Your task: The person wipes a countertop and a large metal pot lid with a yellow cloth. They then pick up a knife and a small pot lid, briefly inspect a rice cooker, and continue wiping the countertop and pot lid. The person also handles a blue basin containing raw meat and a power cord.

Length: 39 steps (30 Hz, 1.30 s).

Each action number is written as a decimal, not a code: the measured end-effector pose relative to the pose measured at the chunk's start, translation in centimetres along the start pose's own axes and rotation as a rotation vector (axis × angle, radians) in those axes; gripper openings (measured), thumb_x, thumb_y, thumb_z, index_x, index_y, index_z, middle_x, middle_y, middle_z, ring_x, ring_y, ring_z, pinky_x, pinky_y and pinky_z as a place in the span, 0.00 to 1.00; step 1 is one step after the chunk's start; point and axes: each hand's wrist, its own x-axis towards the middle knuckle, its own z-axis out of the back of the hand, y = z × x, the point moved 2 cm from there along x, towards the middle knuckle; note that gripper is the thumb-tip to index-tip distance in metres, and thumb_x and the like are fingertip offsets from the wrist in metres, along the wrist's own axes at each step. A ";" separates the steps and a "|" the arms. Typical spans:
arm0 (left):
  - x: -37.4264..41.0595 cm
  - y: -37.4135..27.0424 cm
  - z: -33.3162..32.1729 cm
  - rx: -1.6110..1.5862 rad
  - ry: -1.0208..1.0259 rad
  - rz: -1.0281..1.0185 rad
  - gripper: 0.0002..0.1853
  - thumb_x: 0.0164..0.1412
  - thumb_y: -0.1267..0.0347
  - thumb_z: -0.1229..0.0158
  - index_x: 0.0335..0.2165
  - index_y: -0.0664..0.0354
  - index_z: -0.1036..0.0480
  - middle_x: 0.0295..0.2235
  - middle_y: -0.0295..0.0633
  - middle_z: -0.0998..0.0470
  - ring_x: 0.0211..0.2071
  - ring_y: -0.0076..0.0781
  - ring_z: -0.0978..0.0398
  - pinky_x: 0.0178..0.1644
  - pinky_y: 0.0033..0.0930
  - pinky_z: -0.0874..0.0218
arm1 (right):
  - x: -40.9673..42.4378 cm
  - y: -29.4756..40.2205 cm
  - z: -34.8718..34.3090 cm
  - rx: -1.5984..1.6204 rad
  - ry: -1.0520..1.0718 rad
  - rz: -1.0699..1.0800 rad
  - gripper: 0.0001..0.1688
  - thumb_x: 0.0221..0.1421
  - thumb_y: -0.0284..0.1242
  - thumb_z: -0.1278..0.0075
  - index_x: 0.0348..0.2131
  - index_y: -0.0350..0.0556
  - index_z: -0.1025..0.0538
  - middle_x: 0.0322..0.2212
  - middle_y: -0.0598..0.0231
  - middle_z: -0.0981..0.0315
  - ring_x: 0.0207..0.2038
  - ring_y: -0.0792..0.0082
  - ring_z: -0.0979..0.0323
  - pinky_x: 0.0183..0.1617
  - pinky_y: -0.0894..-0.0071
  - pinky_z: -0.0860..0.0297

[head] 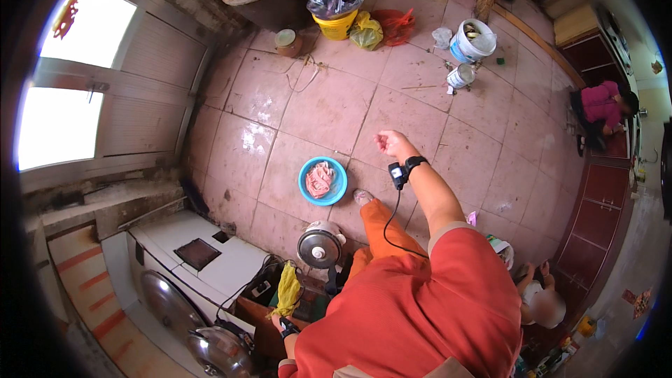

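Observation:
My left hand point(276, 320) grips the lower end of a bunched yellow bag or cloth point(287, 290), beside an open brown box point(252, 307); its fingers are partly hidden. My right hand point(390, 144) hangs over the tiled floor with loosely curled fingers, and nothing shows in it. A black device is strapped to the right wrist. Below and left of that hand, a blue plastic basin point(344, 184) on the floor holds a wet-looking pink cloth point(319, 179). A rice cooker point(319, 247) with a dark lid stands near my legs.
At left is a white-tiled stove point(236, 260) with metal pot lids point(170, 299). A lined yellow bucket point(336, 26), a white bucket point(458, 52) and a tin can point(462, 76) stand ahead. One person point(601, 100) crouches at the right cabinets; a small child point(535, 296) is behind my right side.

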 end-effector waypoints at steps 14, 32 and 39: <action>0.0 5.0 5.4 -0.083 0.103 -0.360 0.13 0.48 0.73 0.49 0.36 0.57 0.35 0.27 0.36 0.31 0.25 0.33 0.31 0.28 0.33 0.36 | -5.3 -9.6 -7.7 -0.459 0.033 0.230 0.08 0.45 0.20 0.45 0.23 0.52 0.29 0.16 0.73 0.36 0.17 0.80 0.38 0.16 0.84 0.40; -6.2 -4.0 11.6 -0.123 -0.161 -0.611 0.12 0.53 0.75 0.52 0.38 0.67 0.38 0.33 0.48 0.29 0.35 0.37 0.30 0.41 0.37 0.38 | -31.0 -65.7 -21.1 -1.341 0.758 -0.575 0.30 0.57 0.55 0.62 0.41 0.49 0.31 0.32 0.65 0.30 0.28 0.73 0.31 0.31 0.73 0.30; -5.6 -5.4 11.9 -0.066 -0.050 -0.678 0.20 0.50 0.76 0.48 0.43 0.59 0.44 0.34 0.52 0.29 0.35 0.47 0.28 0.38 0.43 0.37 | -30.5 -68.5 -22.5 -1.115 0.802 -0.549 0.28 0.57 0.55 0.64 0.42 0.55 0.29 0.35 0.75 0.30 0.33 0.75 0.34 0.34 0.72 0.36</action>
